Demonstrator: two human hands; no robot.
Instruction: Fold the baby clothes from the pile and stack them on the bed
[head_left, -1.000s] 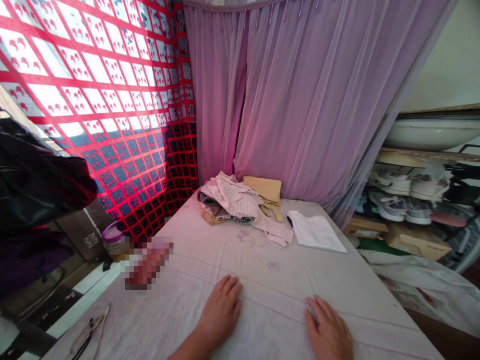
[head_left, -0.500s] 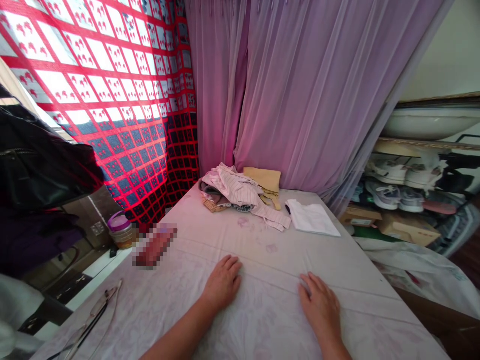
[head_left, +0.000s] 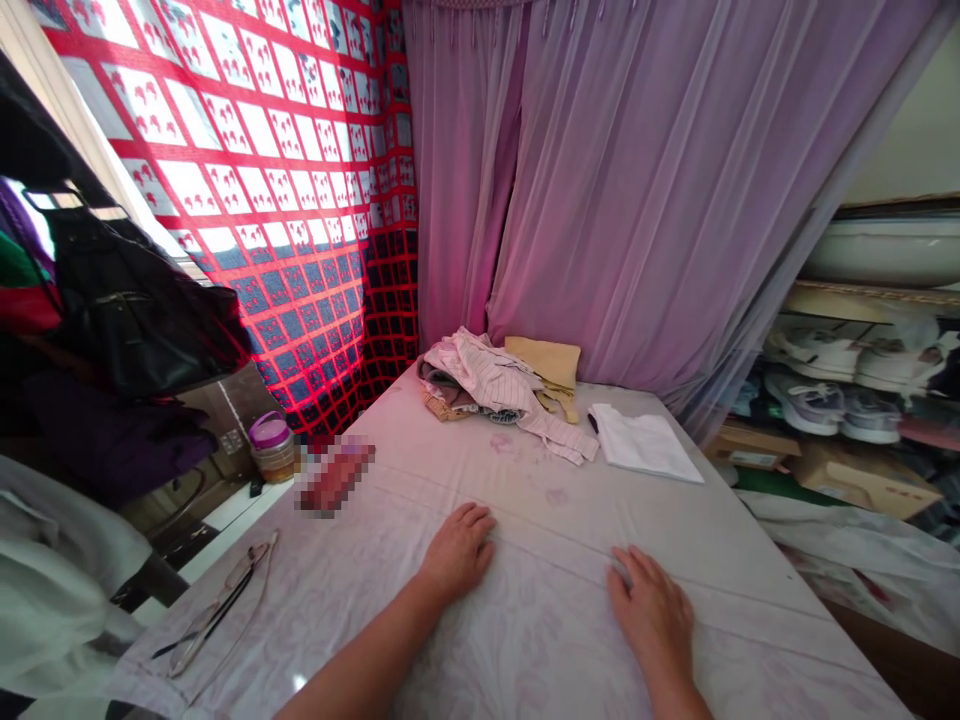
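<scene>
Presently, the left hand (head_left: 457,552) and the right hand (head_left: 649,612) lie palm down at 6 o'clock on a pale floral bed sheet (head_left: 540,640), well apart from each other. Both are open, with the fingers loosely spread and slightly curved. Neither hand pinches or holds anything, and the sheet directly beneath them is the only thing they touch. How hard they press cannot be told. At 8 o'clock on the sheet lie a pair of thin-framed eyeglasses (head_left: 217,610), with a white cloth (head_left: 60,570) beyond the bed's edge. At 10 o'clock, a reddish object (head_left: 335,477) is too blurred to identify. Past it, off the bed, stands a plastic jar with a purple lid (head_left: 272,447), and a black bag (head_left: 127,300) hangs further out. At 12 o'clock, a striped garment heap (head_left: 484,375) sits against a tan cloth (head_left: 544,362). At 1 o'clock lies a folded white cloth (head_left: 645,443). At 2 o'clock, a cardboard box (head_left: 862,478) sits below a shelf of sneakers (head_left: 825,395), with a white basin (head_left: 885,250) above. A sheer mauve curtain (head_left: 637,180) and a red-and-navy crocheted blanket (head_left: 255,200) close off the far side.
</scene>
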